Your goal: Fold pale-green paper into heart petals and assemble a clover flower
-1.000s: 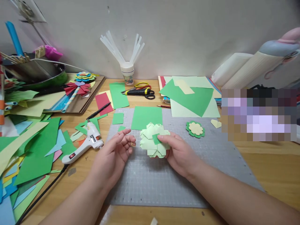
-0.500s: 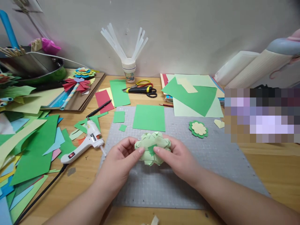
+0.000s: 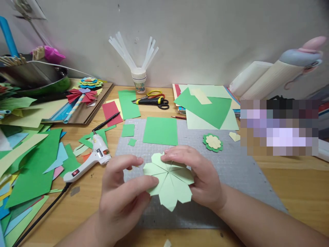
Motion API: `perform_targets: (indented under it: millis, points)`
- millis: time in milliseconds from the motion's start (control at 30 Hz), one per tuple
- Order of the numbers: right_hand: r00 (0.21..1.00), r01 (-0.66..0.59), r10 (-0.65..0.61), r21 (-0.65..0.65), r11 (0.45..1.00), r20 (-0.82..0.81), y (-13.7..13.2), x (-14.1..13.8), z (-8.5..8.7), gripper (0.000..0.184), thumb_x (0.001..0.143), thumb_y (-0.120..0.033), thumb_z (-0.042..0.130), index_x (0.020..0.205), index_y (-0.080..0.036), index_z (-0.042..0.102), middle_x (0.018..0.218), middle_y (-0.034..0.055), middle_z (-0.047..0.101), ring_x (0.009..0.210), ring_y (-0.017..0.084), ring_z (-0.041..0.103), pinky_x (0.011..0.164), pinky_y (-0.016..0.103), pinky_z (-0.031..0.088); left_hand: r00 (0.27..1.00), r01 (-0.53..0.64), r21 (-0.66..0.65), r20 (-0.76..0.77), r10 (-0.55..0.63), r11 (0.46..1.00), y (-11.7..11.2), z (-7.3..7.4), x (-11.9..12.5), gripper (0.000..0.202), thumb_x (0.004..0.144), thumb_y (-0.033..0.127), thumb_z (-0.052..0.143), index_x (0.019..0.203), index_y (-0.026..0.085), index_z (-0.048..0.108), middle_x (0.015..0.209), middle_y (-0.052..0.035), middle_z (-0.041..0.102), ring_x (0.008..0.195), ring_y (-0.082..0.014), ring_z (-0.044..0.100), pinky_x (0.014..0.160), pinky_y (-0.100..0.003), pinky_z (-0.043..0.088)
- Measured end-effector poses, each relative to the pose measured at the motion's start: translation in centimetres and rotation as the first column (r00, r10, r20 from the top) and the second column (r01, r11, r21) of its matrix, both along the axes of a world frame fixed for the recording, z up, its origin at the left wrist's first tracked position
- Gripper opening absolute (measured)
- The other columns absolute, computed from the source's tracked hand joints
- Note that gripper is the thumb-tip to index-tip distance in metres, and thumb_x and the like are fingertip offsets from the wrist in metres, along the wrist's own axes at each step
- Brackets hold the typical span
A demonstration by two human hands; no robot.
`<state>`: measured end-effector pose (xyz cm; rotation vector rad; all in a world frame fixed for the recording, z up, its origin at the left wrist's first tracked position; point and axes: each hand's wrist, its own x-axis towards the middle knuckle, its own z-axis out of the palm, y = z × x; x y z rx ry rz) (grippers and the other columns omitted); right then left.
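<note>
A pale green paper flower (image 3: 172, 183) is held between my two hands above the grey cutting mat (image 3: 239, 192). Its flat, creased face is turned up, with petals spread around a centre point. My left hand (image 3: 123, 188) grips the left petals, thumb on top and the index finger lifted clear. My right hand (image 3: 203, 175) holds the right side, with fingers over the top edge and the thumb hidden behind. Beyond the flower lies a green paper square (image 3: 160, 131). A small layered green and cream paper flower (image 3: 213, 142) rests to the right.
At left are a white glue gun (image 3: 88, 163) and piled paper scraps (image 3: 33, 164). Scissors (image 3: 163, 103), a cutter (image 3: 149, 101) and a black pen (image 3: 106, 121) lie farther back. Paper cups (image 3: 139, 81) with glue sticks stand by the wall. Stacked sheets (image 3: 213, 109) are at back right.
The pale green flower has turned over, from its folded side with the green centre to its flat creased side. My left index finger has lifted away, and my right fingers now reach over the top.
</note>
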<state>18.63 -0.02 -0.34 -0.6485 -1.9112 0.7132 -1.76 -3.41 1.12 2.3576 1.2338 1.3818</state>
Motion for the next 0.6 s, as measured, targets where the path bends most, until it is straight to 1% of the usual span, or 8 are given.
perform_targets:
  millis: [100,233,367,433,500,600]
  points:
    - [1.000,0.013,-0.012,0.066,0.998,-0.009,0.02,-0.09,0.28,0.052,0.078,-0.011,0.066,0.124,-0.031,0.050,0.109,0.0067,0.066,0.105,0.023,0.061,0.093,0.042,0.048,1.000,-0.002,0.022,0.014,0.001,1.000,-0.12,-0.13,-0.06,0.038,0.075,-0.003,0.053,0.090,0.030,0.065,0.106,-0.0045,0.047,0.096,-0.0213,0.049,0.076,-0.037,0.045]
    - [0.996,0.080,-0.087,0.146,0.986,0.036,0.10,-0.02,0.59,0.036,0.080,-0.011,0.062,0.111,-0.028,0.058,0.110,0.0074,0.063,0.103,0.023,0.060,0.089,0.040,0.049,1.000,-0.018,0.006,0.025,0.018,1.000,-0.15,-0.19,-0.02,0.037,0.076,-0.003,0.055,0.089,0.031,0.064,0.107,-0.0045,0.046,0.096,-0.0215,0.048,0.078,-0.039,0.045]
    - [0.991,0.076,-0.099,0.238,0.968,0.088,0.19,0.17,0.53,0.028,0.080,-0.011,0.060,0.105,-0.025,0.062,0.108,0.0087,0.062,0.102,0.023,0.059,0.089,0.041,0.049,0.999,-0.016,-0.010,0.029,0.016,1.000,-0.20,-0.04,0.08,0.036,0.076,-0.002,0.055,0.089,0.031,0.064,0.107,-0.0042,0.045,0.096,-0.0211,0.048,0.076,-0.038,0.044]
    - [0.991,0.061,-0.087,0.252,0.966,0.097,0.23,0.20,0.44,0.031,0.080,-0.011,0.061,0.107,-0.025,0.061,0.107,0.0088,0.063,0.103,0.023,0.060,0.090,0.042,0.048,0.999,-0.012,-0.010,0.030,0.012,1.000,-0.21,0.02,0.14,0.036,0.076,-0.002,0.054,0.088,0.030,0.064,0.107,-0.0043,0.046,0.096,-0.0208,0.048,0.076,-0.037,0.044]
    - [0.993,0.055,-0.079,0.237,0.970,0.093,0.29,0.12,0.39,0.039,0.080,-0.010,0.060,0.114,-0.027,0.057,0.107,0.0078,0.065,0.103,0.023,0.060,0.091,0.042,0.047,0.999,-0.012,-0.009,0.031,0.012,1.000,-0.16,0.07,0.20,0.035,0.075,-0.003,0.055,0.087,0.029,0.064,0.107,-0.0041,0.046,0.095,-0.0205,0.048,0.076,-0.037,0.044]
    - [0.997,0.068,-0.073,0.265,0.962,0.010,0.40,-0.13,0.45,0.050,0.078,-0.011,0.061,0.125,-0.026,0.050,0.104,0.0066,0.068,0.098,0.023,0.062,0.087,0.042,0.048,0.999,-0.012,-0.015,0.043,0.012,1.000,0.01,0.11,0.32,0.035,0.072,-0.004,0.054,0.085,0.027,0.064,0.107,-0.0037,0.047,0.095,-0.0198,0.049,0.075,-0.035,0.043]
